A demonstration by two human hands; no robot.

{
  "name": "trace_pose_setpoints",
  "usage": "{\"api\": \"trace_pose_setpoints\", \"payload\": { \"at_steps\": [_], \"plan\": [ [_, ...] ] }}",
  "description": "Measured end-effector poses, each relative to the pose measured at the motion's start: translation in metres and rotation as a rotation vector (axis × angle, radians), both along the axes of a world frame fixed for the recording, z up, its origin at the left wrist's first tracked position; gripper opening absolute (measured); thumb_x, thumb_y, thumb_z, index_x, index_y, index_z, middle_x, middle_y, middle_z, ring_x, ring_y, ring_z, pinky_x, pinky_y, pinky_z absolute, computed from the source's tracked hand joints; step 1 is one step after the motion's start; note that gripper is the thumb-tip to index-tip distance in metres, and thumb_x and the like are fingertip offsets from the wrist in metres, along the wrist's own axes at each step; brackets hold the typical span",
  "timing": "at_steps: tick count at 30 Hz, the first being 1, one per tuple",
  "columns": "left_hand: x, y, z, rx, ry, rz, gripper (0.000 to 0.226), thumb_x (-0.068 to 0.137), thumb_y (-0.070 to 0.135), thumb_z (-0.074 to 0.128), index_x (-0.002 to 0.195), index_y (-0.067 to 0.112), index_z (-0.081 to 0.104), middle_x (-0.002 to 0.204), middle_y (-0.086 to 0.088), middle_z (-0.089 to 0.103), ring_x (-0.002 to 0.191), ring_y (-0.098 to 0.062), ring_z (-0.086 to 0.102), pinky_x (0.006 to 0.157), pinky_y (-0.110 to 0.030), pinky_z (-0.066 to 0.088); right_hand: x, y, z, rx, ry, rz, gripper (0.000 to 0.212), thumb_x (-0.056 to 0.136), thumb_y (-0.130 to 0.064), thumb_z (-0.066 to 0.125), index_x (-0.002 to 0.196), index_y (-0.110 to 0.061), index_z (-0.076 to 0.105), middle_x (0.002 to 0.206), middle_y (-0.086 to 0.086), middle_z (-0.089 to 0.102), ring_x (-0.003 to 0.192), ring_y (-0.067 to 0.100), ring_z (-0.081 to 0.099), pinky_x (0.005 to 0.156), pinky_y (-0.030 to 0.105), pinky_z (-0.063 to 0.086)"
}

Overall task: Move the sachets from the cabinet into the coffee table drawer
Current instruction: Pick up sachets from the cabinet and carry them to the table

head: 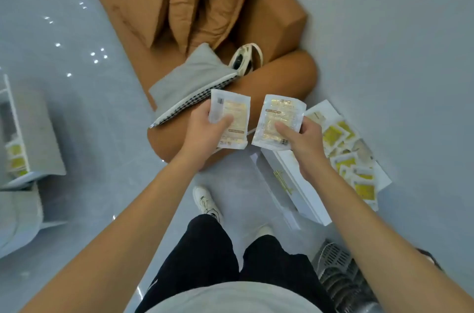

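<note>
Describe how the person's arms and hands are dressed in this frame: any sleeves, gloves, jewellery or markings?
Both forearms are bare from the bottom edge of the frame to the wrists, with no sleeve showing on either. The left hand and right hand wear no gloves, and no rings, watch, bands or markings are visible. The only clothing in view is a light grey top and black trousers.

Place: you are standing in a home living room.
Seating: a brown sofa (pixel 272 17) with brown cushions (pixel 184 2) and a grey pillow (pixel 189 81) shows you this.
Floor: grey glossy tiles (pixel 77 38) reflect the ceiling lights.
Furniture: a white drawer (pixel 302 184) is open beside the sofa, and a white cabinet (pixel 15 133) stands at your left.
Small things: a bag (pixel 246 58) lies on the sofa.
</note>
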State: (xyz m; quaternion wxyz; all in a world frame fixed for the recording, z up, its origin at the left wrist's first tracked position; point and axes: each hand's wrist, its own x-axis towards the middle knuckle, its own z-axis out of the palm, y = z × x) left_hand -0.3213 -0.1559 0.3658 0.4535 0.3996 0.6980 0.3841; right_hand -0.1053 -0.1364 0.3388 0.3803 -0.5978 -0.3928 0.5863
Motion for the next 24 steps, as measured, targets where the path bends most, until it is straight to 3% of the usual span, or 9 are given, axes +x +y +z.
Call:
{"api": "trace_pose_setpoints", "payload": {
  "at_steps": [1, 5, 12, 15, 20, 24],
  "plan": [
    [-0.030, -0.014, 0.012, 0.007, 0.005, 0.076, 0.024, 0.091, 0.013, 0.071, 0.114, 0.018, 0.068, 0.103, 0.007, 0.075, 0.092, -0.003, 0.073, 0.078, -0.025, 0.061, -0.029, -0.001, 0.010, 0.003, 0.014, 0.081, 0.020, 0.090, -0.007, 0.075, 0.107, -0.018, 0.074, 0.101, -0.004, 0.079, 0.094, 0.013, 0.076, 0.076, 0.027, 0.061],
    [-0.143, -0.075, 0.035, 0.028, -0.004, 0.346, 0.032, 0.089, 0.013, 0.070, 0.121, 0.018, 0.064, 0.112, 0.002, 0.074, 0.100, -0.015, 0.073, 0.083, -0.039, 0.062, -0.151, -0.007, 0.036, -0.002, 0.004, 0.369, 0.025, 0.091, -0.011, 0.075, 0.116, -0.016, 0.071, 0.106, -0.007, 0.076, 0.092, 0.008, 0.075, 0.072, 0.021, 0.059],
    [-0.315, -0.175, 0.019, -0.002, -0.051, 0.770, 0.036, 0.091, 0.004, 0.066, 0.122, 0.021, 0.060, 0.111, 0.005, 0.072, 0.097, -0.008, 0.071, 0.077, -0.026, 0.061, -0.379, -0.027, 0.032, -0.041, -0.014, 0.787, 0.025, 0.093, -0.010, 0.073, 0.118, -0.011, 0.070, 0.109, 0.001, 0.077, 0.096, 0.014, 0.075, 0.079, 0.027, 0.062],
    [-0.390, -0.202, 0.001, -0.038, -0.098, 0.918, 0.037, 0.092, 0.003, 0.065, 0.122, 0.023, 0.059, 0.110, 0.006, 0.070, 0.097, -0.008, 0.069, 0.075, -0.024, 0.058, -0.476, -0.034, 0.023, -0.050, -0.030, 0.881, 0.022, 0.092, -0.005, 0.071, 0.111, -0.016, 0.070, 0.102, -0.004, 0.077, 0.089, 0.008, 0.075, 0.073, 0.021, 0.060],
    [-0.520, -0.224, -0.013, -0.083, -0.159, 1.083, 0.038, 0.093, 0.001, 0.064, 0.120, 0.027, 0.057, 0.106, 0.010, 0.068, 0.095, -0.004, 0.065, 0.068, -0.018, 0.049, -0.630, -0.034, -0.005, -0.070, -0.120, 1.004, 0.026, 0.092, -0.002, 0.069, 0.114, -0.015, 0.070, 0.104, -0.001, 0.077, 0.091, 0.012, 0.076, 0.081, 0.029, 0.060],
    [-0.621, -0.238, -0.026, -0.091, -0.183, 1.201, 0.039, 0.091, 0.000, 0.064, 0.125, 0.019, 0.060, 0.112, 0.002, 0.071, 0.101, -0.014, 0.069, 0.073, -0.023, 0.053, -0.750, -0.037, -0.014, -0.059, -0.141, 1.119, 0.025, 0.093, 0.000, 0.067, 0.106, -0.021, 0.068, 0.097, -0.008, 0.075, 0.079, 0.001, 0.074, 0.066, 0.014, 0.056]
  ]
}}
